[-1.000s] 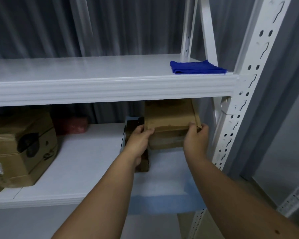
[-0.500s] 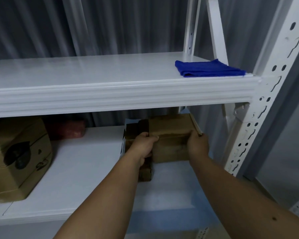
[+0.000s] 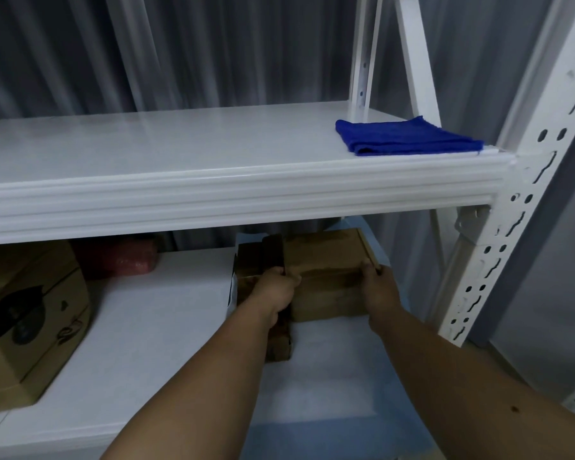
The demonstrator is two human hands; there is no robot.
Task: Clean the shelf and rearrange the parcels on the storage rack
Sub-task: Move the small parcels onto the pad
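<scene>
A brown cardboard parcel (image 3: 327, 277) sits on the lower shelf (image 3: 153, 327) of the white rack, at its right end. My left hand (image 3: 276, 290) grips the parcel's left front corner and my right hand (image 3: 377, 287) grips its right front corner. A darker, narrow box (image 3: 258, 260) stands against the parcel's left side, partly hidden by my left hand. A folded blue cloth (image 3: 405, 137) lies at the right end of the upper shelf (image 3: 180, 151).
A large brown carton (image 3: 30, 323) with a black print stands at the left of the lower shelf. Behind it lies a red wrapped package (image 3: 120, 257). A perforated white upright (image 3: 498, 240) bounds the rack on the right. Grey curtain hangs behind.
The brown parcel has come down from under the upper shelf to rest lower on the lower shelf, both hands still holding it. The view has shifted closer and slightly right.
</scene>
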